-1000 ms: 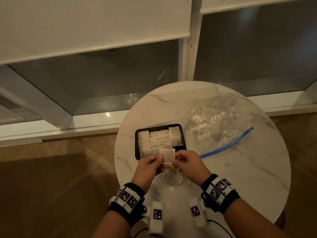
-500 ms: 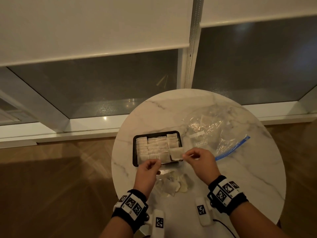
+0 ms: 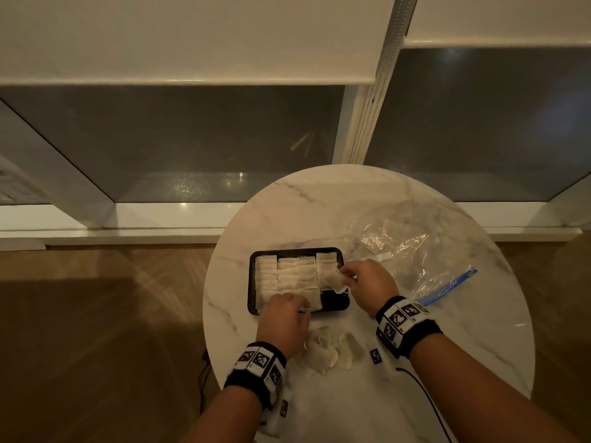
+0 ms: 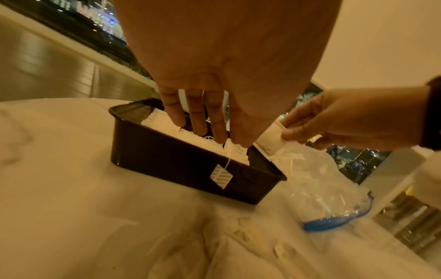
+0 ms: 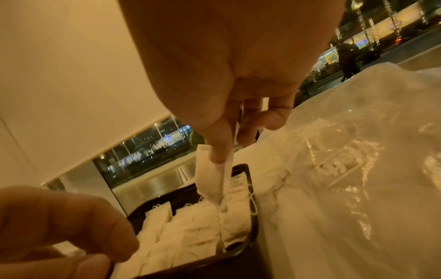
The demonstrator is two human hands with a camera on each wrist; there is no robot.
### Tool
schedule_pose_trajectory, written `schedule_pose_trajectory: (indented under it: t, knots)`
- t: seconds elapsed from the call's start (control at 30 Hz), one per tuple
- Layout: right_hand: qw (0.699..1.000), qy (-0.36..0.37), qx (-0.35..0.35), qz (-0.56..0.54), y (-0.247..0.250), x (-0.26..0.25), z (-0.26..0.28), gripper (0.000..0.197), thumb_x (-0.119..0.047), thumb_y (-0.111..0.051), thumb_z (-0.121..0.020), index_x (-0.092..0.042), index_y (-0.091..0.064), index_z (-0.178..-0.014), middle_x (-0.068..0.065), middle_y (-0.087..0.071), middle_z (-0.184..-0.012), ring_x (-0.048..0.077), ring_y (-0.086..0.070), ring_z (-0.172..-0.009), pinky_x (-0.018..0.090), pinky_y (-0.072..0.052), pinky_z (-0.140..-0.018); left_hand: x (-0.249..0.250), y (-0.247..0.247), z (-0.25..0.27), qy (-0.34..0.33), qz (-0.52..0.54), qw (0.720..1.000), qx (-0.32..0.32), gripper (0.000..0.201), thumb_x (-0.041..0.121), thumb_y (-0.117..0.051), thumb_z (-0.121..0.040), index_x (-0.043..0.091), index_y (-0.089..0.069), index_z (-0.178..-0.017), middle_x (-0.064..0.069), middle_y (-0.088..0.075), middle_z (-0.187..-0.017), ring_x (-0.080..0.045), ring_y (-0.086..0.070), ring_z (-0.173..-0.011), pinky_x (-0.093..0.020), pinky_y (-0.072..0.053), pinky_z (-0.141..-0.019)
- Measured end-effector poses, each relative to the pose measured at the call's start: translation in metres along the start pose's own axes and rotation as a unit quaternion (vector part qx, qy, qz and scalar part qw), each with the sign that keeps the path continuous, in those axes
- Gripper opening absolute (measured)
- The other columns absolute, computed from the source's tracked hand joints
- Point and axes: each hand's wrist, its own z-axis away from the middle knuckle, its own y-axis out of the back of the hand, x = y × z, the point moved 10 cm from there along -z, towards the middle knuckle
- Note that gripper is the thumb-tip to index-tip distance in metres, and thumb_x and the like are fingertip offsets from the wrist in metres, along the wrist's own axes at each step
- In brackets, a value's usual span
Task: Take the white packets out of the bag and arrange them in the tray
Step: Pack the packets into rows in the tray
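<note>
A black tray [image 3: 252, 282] on the round marble table holds rows of white packets [image 3: 287, 276]. My right hand [image 3: 343, 276] pinches one white packet [image 3: 332, 279] between thumb and finger just above the tray's right side; the right wrist view shows this packet [image 5: 210, 179] hanging upright over the tray [image 5: 253, 222]. My left hand [image 3: 297, 303] rests with straight fingers [image 4: 198, 122] on the packets at the tray's near edge. A string with a paper tag [image 4: 220, 175] hangs over the tray wall [image 4: 167, 166]. The clear zip bag [image 3: 412, 251] lies right of the tray.
Several loose white packets [image 3: 329, 350] lie on the table [image 3: 463, 330] between my wrists. The bag's blue zip strip [image 3: 447, 287] points to the right. A black cable [image 3: 425, 398] runs off the near edge. Windows and wooden floor lie beyond the table.
Both hands held the packet in front of the tray. The left hand let go and dropped onto the packets at the tray's near edge; the right carried the packet over the tray's right side.
</note>
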Motion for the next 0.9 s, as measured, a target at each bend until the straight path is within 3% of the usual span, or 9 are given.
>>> schedule_pose_trajectory:
  t: [0.13,0.2,0.33,0.6,0.9]
  knots:
    - [0.995,0.015,-0.047,0.083,-0.016,-0.007,-0.022,0.018,-0.020,-0.063,-0.091,-0.030,-0.072,-0.103,-0.001,-0.068,-0.099,0.019,-0.066,-0.086,0.032,-0.055,-0.076,0.009,-0.017,-0.013,-0.032,-0.056,0.997,-0.034,0.027,0.037,-0.051,-0.095,0.029,-0.068,-0.114,0.008,-0.066,-0.112,-0.017,-0.055,-0.108,-0.035,-0.043,-0.092]
    - [0.986,0.034,-0.082,0.144,-0.026,-0.013,-0.029,0.022,-0.014,-0.061,-0.088,-0.029,-0.072,-0.102,0.001,-0.065,-0.099,0.022,-0.066,-0.088,0.029,-0.050,-0.072,0.009,-0.023,-0.017,-0.032,-0.065,0.996,-0.045,0.027,0.039,-0.050,-0.095,0.032,-0.069,-0.114,0.009,-0.067,-0.112,-0.017,-0.056,-0.108,-0.037,-0.041,-0.093]
    - [0.963,0.060,-0.122,0.233,-0.039,-0.021,-0.042,0.021,-0.026,-0.069,-0.086,-0.032,-0.069,-0.106,0.004,-0.059,-0.106,0.026,-0.065,-0.089,0.031,-0.051,-0.077,0.004,-0.033,-0.021,-0.032,-0.075,0.995,-0.063,0.026,0.036,-0.049,-0.097,0.035,-0.068,-0.115,0.010,-0.066,-0.114,-0.017,-0.055,-0.109,-0.038,-0.038,-0.093]
    - [0.930,0.115,-0.128,0.325,-0.047,-0.038,-0.059,0.017,-0.025,-0.061,-0.090,-0.030,-0.069,-0.104,0.005,-0.056,-0.107,0.027,-0.062,-0.089,0.032,-0.048,-0.074,-0.002,-0.033,-0.021,-0.047,-0.044,0.996,-0.057,0.026,0.034,-0.046,-0.098,0.036,-0.067,-0.114,0.012,-0.067,-0.113,-0.016,-0.054,-0.109,-0.039,-0.036,-0.093]
    - [0.896,0.137,-0.151,0.394,-0.058,-0.048,-0.059,0.018,-0.015,-0.059,-0.090,-0.024,-0.072,-0.100,0.003,-0.065,-0.100,0.021,-0.057,-0.101,0.031,-0.045,-0.074,-0.005,-0.031,-0.023,-0.056,-0.041,0.995,-0.067,0.026,0.035,-0.045,-0.099,0.035,-0.067,-0.115,0.010,-0.066,-0.113,-0.017,-0.053,-0.110,-0.041,-0.035,-0.094]
